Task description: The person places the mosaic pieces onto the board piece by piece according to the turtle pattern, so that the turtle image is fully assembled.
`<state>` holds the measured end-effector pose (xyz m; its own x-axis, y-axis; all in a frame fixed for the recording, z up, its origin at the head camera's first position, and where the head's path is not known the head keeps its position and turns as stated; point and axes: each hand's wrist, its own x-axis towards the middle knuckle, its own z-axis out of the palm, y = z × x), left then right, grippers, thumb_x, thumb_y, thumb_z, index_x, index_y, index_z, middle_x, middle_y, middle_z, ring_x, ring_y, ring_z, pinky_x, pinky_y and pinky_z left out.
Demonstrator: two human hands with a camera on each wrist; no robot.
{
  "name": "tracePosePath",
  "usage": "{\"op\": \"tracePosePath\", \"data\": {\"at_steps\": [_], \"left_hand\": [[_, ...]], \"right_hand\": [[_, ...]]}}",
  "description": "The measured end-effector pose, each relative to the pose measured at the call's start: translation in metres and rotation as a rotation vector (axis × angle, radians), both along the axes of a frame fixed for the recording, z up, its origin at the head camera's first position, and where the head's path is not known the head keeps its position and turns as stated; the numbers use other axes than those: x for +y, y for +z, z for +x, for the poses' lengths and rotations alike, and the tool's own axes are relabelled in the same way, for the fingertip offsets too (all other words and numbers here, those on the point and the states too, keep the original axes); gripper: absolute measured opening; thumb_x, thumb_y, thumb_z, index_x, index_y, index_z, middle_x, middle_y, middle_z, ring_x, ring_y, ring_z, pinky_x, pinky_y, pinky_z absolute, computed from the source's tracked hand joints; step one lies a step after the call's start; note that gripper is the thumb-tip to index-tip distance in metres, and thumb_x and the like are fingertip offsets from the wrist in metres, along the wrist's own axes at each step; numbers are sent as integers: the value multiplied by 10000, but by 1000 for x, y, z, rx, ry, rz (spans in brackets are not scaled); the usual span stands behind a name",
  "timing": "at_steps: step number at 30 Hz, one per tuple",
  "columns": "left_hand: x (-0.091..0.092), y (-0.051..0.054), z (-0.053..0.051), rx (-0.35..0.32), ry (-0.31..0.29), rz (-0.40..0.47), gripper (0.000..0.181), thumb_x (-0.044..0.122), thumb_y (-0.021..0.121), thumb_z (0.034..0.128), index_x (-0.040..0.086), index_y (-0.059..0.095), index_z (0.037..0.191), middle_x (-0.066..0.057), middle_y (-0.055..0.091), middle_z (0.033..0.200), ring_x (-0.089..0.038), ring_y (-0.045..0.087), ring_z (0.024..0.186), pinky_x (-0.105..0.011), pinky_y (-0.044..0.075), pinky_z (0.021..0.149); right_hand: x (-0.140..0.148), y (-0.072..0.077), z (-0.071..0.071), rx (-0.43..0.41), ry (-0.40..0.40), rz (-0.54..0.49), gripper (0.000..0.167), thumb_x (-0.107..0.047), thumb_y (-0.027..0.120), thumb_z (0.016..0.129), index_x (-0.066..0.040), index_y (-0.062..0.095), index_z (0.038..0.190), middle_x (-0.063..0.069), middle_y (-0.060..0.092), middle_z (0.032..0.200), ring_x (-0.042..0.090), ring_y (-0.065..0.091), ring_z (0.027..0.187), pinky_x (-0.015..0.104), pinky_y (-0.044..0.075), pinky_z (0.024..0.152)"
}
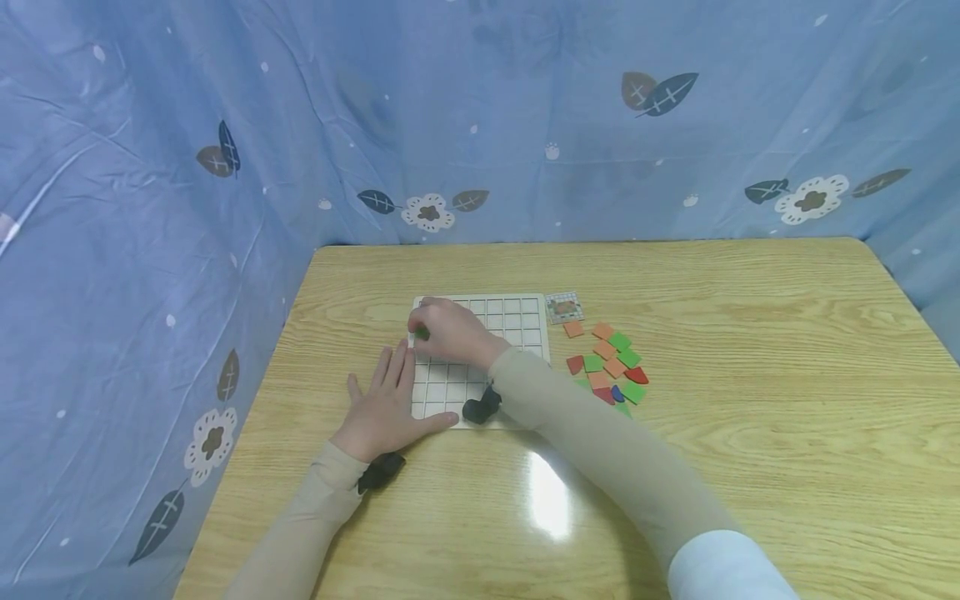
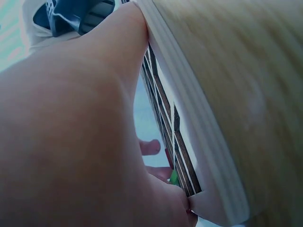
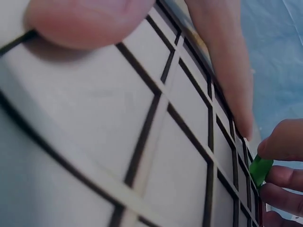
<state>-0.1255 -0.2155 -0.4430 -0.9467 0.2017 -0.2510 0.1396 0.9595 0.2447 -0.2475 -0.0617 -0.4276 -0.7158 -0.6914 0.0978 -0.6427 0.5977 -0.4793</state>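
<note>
Wooden table (image 1: 750,383) underneath; right hand (image 1: 453,332) pinches 1 green piece (image 3: 261,169), left hand (image 1: 381,417) spreads, touching the white board (image 1: 512,306).

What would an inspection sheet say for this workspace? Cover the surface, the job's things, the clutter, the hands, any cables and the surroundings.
Surface: wood-grain table, with a bright patch of glare on the near side.
Job's things: white grid board; green piece at its left side; picture card by its far right corner.
Clutter: loose pieces in orange, green, red and blue, scattered right of the board, some touching.
Left hand: fingers extended at the board's left edge, thumb over its near edge.
Right hand: pinches the green piece.
Cables: nothing seen.
Surroundings: blue curtain with leaf and flower prints, behind and to the sides.
</note>
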Motion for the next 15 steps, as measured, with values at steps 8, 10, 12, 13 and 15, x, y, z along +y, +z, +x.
{"op": "tracePosePath", "data": {"at_steps": [8,10,12,13,15], "left_hand": [[1,2,0,-9,0,3,1287,873,548,840,17,57,1666,-136,-28,1761,-401,12,1623,-880,56,1097],[0,1,0,-3,0,3,1287,872,553,839,14,65,1665,-140,-19,1760,-404,20,1622,-881,62,1095],[0,1,0,2,0,4,1287,872,556,836,13,72,1664,-141,-12,1760,-405,27,1622,-883,66,1094],[0,1,0,4,1,5,1289,874,555,835,13,74,1665,-140,-11,1761,-405,28,1622,-883,66,1093],[0,0,0,7,2,6,1292,879,552,832,14,77,1665,-138,-11,1761,-404,30,1622,-883,67,1093]], "right_hand": [[0,-2,3,40,-20,79,282,-235,743,951,-129,745,1212,56,693,1252,217,659,1154,378,591,927],[0,-1,4,41,-18,80,289,-236,740,951,-128,745,1219,60,690,1262,225,656,1173,389,594,926],[0,-2,4,43,-15,81,286,-236,740,954,-127,752,1218,64,686,1272,230,652,1191,392,592,938],[0,-3,4,44,-13,81,279,-235,741,955,-125,759,1211,66,685,1273,230,650,1196,392,592,941],[0,-4,4,49,-9,84,262,-240,744,958,-127,774,1193,62,682,1257,226,647,1186,385,593,935]]}}
